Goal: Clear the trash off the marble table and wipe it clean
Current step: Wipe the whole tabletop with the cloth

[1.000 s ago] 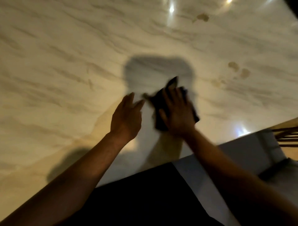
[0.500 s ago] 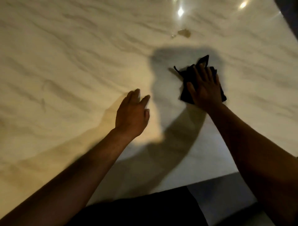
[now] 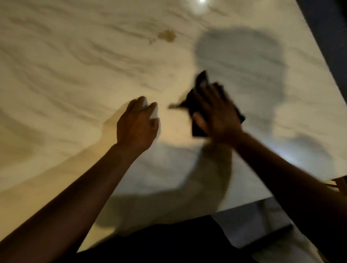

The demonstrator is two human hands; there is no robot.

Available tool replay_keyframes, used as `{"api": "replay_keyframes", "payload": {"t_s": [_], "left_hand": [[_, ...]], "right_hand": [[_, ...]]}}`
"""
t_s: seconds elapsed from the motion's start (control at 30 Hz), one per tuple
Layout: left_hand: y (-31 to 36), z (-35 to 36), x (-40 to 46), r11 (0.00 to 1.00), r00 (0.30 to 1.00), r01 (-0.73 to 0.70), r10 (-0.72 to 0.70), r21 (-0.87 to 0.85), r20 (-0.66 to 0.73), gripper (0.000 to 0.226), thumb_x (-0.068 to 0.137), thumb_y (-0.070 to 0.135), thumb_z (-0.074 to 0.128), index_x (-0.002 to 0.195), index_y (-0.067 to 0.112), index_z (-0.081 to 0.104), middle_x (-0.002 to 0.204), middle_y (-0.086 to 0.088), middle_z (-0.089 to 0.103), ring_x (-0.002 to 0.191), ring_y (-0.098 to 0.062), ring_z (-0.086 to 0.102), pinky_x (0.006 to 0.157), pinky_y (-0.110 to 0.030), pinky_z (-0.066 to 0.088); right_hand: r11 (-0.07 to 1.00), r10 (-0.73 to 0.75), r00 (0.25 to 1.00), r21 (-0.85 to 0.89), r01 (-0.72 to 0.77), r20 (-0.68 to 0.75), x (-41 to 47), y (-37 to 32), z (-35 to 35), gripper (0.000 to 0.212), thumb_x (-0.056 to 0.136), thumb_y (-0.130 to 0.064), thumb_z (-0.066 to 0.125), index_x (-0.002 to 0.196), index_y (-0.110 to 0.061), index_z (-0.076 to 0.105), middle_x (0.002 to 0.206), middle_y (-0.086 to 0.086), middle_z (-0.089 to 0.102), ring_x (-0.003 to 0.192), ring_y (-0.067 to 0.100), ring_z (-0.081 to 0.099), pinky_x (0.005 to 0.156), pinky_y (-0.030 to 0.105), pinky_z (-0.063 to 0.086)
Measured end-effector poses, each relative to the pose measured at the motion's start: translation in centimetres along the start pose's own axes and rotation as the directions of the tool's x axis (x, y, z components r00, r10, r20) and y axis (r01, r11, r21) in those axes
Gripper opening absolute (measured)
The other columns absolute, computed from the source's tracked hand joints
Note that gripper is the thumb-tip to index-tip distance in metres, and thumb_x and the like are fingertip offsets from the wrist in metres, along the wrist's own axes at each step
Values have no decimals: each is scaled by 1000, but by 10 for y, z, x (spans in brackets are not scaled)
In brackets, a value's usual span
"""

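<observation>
The marble table (image 3: 65,78) fills most of the view, pale with grey veins. My right hand (image 3: 217,116) presses flat on a dark cloth (image 3: 197,97) in the middle of the table; the cloth shows past my fingers and is blurred by motion. My left hand (image 3: 138,125) hovers just left of the cloth, fingers loosely apart, holding nothing. A brown stain (image 3: 167,35) marks the marble farther away, up and left of the cloth.
The table's right edge (image 3: 319,48) runs diagonally down the right side, and its near edge (image 3: 244,203) lies close to my body. Something wooden (image 3: 338,185) shows beyond the near right corner. A lamp reflection (image 3: 201,1) shines at the top.
My right hand has slid the cloth back left and toward me, close to the left hand. The view has shifted, so the brown stain now sits further left.
</observation>
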State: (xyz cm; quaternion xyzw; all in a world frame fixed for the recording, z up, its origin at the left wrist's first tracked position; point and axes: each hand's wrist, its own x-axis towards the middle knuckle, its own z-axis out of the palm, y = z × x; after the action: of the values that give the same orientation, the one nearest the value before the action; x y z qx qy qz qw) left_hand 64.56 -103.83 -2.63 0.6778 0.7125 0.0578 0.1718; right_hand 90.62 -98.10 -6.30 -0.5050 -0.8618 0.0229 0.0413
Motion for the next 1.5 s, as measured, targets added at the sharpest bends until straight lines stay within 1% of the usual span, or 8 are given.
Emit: {"api": "replay_keyframes", "payload": {"t_s": [0.2,0.37,0.47,0.7,0.97,1.2,1.3,1.5], "left_hand": [[16,4,10,999,1000,13,-13,50,6,55,99,39,52,151,27,42,162,-4,29,148,-27,26,115,-40,32],[16,8,5,994,999,-50,49,95,13,55,98,39,50,152,28,42,162,-9,28,148,-31,26,113,-42,35],[13,9,3,991,997,-80,82,107,-9,54,99,40,50,150,26,44,160,-11,32,146,-32,31,111,-43,38],[15,12,3,989,996,-86,89,117,-21,56,99,40,47,153,25,40,162,-12,27,147,-33,27,114,-44,35],[24,34,-38,934,928,-355,356,27,-112,45,91,23,61,135,14,63,148,-17,50,134,-38,48,106,-46,46],[65,49,-38,869,863,-492,494,46,-105,44,90,27,64,131,9,65,145,-21,52,131,-40,52,104,-48,48],[87,49,-27,872,872,-486,488,56,-33,49,87,30,71,131,9,64,143,-23,53,130,-42,52,105,-48,47],[104,54,-17,855,854,-516,518,50,-41,47,90,31,52,130,9,65,139,-25,55,125,-46,54,103,-50,48]], "right_hand": [[951,308,950,11,-308,-45,29,40,-9,70,100,-59,23,157,-18,25,163,14,25,150,37,21,120,57,15],[992,-37,999,124,34,29,-75,-70,-13,66,99,-51,43,156,-19,31,163,10,26,152,33,18,120,56,17],[972,-209,977,119,203,38,-83,-46,-13,64,100,-50,46,154,-17,35,162,9,30,152,32,19,121,57,16],[902,433,901,11,-432,-21,16,61,-12,69,99,-57,25,158,-20,24,164,13,23,150,37,19,122,55,11],[989,111,992,90,-116,57,-123,-86,-12,66,99,-51,42,157,-22,28,165,5,22,154,28,11,121,57,15],[847,532,847,-3,-532,-14,-109,84,-23,67,102,-56,27,156,-17,30,163,12,26,151,32,20,122,55,14],[746,665,746,29,-665,-1,-93,83,-22,72,97,-58,22,158,-19,24,165,13,19,152,34,14,123,54,10],[937,345,938,50,-346,31,-149,-36,-12,66,101,-52,37,158,-23,23,166,6,17,154,28,8,122,56,11]]}}
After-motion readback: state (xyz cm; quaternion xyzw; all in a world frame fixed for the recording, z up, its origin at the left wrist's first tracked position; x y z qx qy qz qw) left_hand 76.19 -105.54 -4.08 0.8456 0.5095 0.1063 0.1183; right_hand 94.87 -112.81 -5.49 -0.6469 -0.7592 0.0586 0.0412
